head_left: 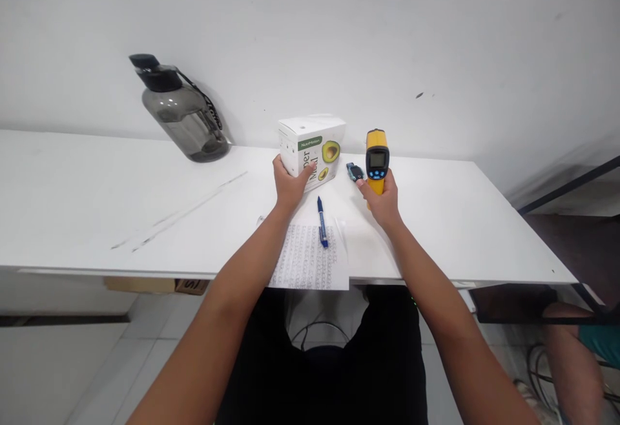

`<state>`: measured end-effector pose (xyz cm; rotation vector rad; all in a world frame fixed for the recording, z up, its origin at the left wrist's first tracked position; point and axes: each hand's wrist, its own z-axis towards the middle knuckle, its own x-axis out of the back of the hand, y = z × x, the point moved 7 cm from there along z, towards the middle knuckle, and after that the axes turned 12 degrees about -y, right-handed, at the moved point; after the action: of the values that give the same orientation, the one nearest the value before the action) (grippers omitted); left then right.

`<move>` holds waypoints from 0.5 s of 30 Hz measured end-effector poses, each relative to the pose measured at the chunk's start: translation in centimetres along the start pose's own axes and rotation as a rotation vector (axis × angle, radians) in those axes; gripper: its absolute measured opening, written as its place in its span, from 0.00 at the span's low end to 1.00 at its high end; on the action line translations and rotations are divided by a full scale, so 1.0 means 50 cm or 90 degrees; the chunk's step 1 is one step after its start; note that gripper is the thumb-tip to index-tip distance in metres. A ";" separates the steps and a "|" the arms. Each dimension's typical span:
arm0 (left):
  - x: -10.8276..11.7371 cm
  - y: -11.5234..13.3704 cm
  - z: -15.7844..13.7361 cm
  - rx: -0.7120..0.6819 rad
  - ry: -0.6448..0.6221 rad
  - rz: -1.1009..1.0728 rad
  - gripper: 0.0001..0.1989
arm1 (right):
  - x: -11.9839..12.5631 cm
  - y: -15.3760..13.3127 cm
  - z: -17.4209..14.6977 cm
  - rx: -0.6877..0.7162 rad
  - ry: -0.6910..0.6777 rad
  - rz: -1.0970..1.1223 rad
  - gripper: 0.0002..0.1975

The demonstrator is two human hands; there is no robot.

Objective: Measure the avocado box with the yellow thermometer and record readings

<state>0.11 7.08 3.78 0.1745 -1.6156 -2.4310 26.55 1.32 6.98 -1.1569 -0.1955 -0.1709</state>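
Observation:
A white carton with avocado pictures (316, 144) stands at the back of the white table, turned at an angle. My left hand (289, 186) grips its near left corner, thumb across the front. In my right hand (385, 202) is a yellow and black infrared thermometer (376, 160), held upright with its screen and blue buttons facing me. Just left of it, a small dark device with a light blue edge (355, 172) lies on the table near my right thumb. A blue pen (322, 223) rests on a printed sheet (310, 270) between my forearms.
A grey see-through water bottle with black cap (184, 118) stands by the wall at the left. The white table (121, 199) ends in a front edge near my lap. Below it is a cardboard box (150, 285). Another person's leg (574, 367) shows at lower right.

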 end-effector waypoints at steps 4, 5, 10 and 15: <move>-0.001 0.006 -0.002 0.005 -0.004 0.001 0.37 | -0.002 0.003 0.001 -0.009 -0.020 -0.004 0.24; -0.001 0.006 -0.002 0.004 -0.004 0.003 0.37 | -0.002 0.005 0.001 -0.011 -0.022 -0.002 0.25; 0.000 0.006 -0.001 0.001 0.005 0.005 0.37 | -0.005 0.014 0.002 -0.009 -0.023 -0.004 0.27; -0.002 0.007 -0.003 0.013 -0.003 0.000 0.38 | -0.008 0.018 0.004 0.010 -0.042 -0.016 0.27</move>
<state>0.26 6.85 4.04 0.1718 -1.6431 -2.4170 26.38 1.86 6.16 -1.1463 -0.2700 -0.1535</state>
